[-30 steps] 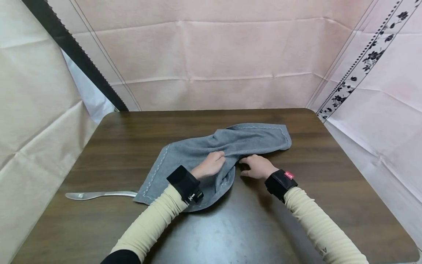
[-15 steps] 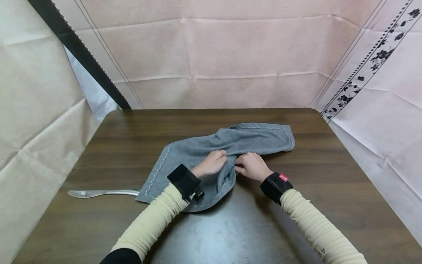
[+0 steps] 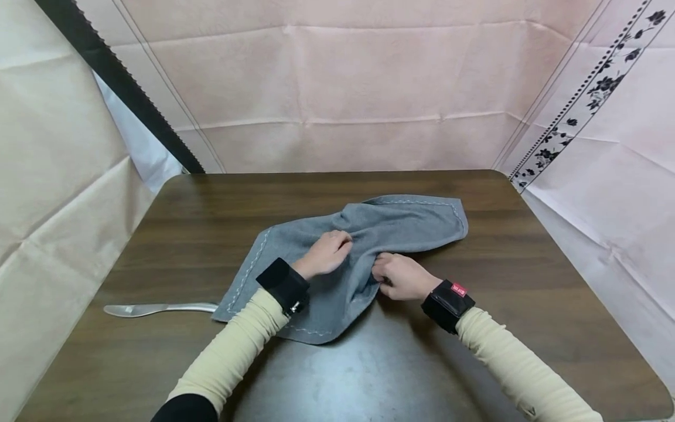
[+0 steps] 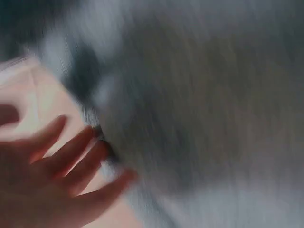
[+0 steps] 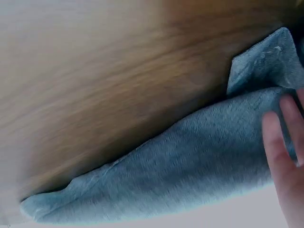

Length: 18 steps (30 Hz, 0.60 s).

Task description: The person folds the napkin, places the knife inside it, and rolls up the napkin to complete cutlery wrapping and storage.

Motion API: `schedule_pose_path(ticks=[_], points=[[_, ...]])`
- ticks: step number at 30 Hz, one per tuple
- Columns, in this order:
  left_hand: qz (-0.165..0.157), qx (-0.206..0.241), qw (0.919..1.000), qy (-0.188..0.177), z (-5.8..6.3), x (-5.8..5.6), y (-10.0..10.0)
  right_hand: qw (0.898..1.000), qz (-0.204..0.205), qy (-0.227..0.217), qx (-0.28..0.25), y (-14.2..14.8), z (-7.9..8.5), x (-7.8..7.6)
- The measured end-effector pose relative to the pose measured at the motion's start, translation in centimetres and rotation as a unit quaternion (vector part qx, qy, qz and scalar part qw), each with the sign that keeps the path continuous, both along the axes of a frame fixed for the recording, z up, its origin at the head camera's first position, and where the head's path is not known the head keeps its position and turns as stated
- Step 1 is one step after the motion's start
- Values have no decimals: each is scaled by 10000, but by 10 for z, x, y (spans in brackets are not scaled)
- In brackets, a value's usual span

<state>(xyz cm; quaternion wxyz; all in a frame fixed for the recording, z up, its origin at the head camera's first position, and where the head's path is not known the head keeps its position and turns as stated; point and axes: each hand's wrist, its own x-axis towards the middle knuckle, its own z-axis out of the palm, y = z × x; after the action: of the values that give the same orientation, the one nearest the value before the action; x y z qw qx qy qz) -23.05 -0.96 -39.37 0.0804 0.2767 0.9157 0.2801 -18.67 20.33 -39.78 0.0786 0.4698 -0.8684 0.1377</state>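
Note:
A crumpled blue-grey cloth (image 3: 406, 225) with pale stitching along its edges lies across the middle of the table. My left hand (image 3: 325, 253) is over its left part; in the blurred left wrist view the fingers (image 4: 78, 166) are spread and loosely bent, with nothing seen between them. At the cloth's near inner fold, my right hand (image 3: 403, 275) pinches the fabric with curled fingers; the thumb is partly hidden. From under the cloth's left corner sticks out a silver table knife (image 3: 153, 309), its blade pointing left and its handle end covered.
The dark wooden table (image 3: 132, 369) has rounded far corners. Pale sheets (image 3: 343, 88) hang behind and at both sides, one with a black floral band (image 3: 572, 117) at the right.
My right hand has moved left to the cloth's edge, and its fingers have closed there. My left hand has shifted slightly left and up. The cloth's near edge has moved a little.

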Motion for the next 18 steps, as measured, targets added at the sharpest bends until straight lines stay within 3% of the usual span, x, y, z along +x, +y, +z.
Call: schedule_pose_path(ticks=[2, 4, 6, 8, 12, 14, 18], points=[[-11, -966, 9951, -207, -3, -4, -10, 9998, -70, -82, 163, 5, 0, 6], [-17, -1799, 9822, -536, -7, -6, -19, 9993, -162, 12, 332, 11, 0, 12], [-6, -2252, 9709, -818, -10, -8, -27, 9982, -224, 201, 528, 18, 0, 19], [4, -2432, 9656, -925, -14, -10, -32, 9962, -276, 388, 732, 25, 0, 25], [111, -2484, 9638, -962, -15, -10, -39, 9925, -412, 423, 1071, 38, 1, 36], [233, -2501, 9634, -938, -14, -9, -40, 9904, -544, 295, 1238, 44, 1, 41], [489, -2592, 9601, -931, -12, -8, -40, 9843, -930, -365, 1456, 55, 4, 51]])
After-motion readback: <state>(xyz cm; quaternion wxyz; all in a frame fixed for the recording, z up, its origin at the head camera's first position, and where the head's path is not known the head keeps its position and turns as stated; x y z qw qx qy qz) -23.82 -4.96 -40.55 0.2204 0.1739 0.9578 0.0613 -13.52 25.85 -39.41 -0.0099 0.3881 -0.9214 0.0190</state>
